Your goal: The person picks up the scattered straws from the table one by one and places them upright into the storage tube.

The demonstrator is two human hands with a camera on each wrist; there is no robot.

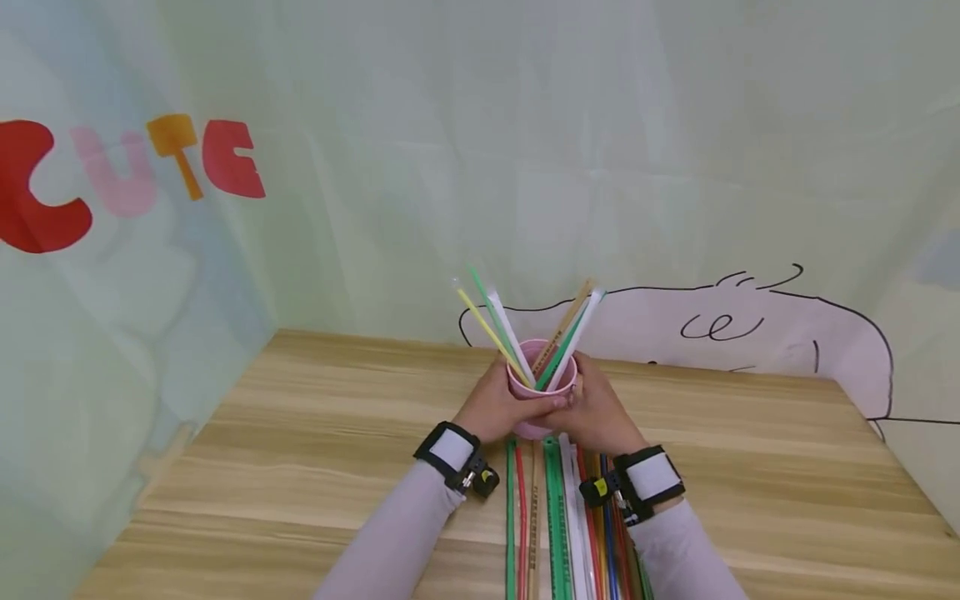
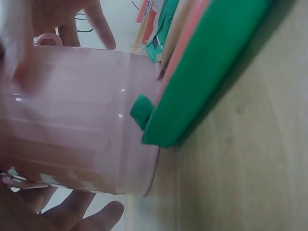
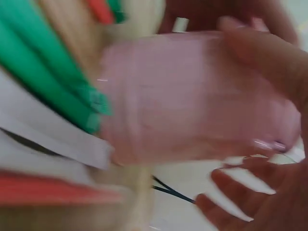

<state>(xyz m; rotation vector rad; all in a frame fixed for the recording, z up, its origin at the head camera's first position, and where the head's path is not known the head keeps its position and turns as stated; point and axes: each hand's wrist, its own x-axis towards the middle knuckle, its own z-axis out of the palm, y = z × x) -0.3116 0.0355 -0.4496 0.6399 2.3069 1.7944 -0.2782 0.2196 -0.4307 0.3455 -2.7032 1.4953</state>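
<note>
Both hands hold a pink plastic cup (image 1: 532,431) at the far side of the table, the left hand (image 1: 491,407) around its left side and the right hand (image 1: 600,410) around its right. The thumbs meet across the near side in the head view. Out of the cup fan several slim, wrapped drinking straws, among them a yellow straw (image 1: 486,327), a brown straw (image 1: 562,325) and a white straw (image 1: 583,335). The left wrist view shows a small loop handle (image 2: 48,38) on the cup. Close by the cup's base lie the ends of green straws (image 1: 557,517).
A row of wrapped straws runs toward the person between the forearms, with a red straw (image 1: 522,521), a brown straw (image 1: 533,533) and white straws (image 1: 576,533). The wooden table (image 1: 315,433) ends at a printed backdrop (image 1: 450,167) behind the cup.
</note>
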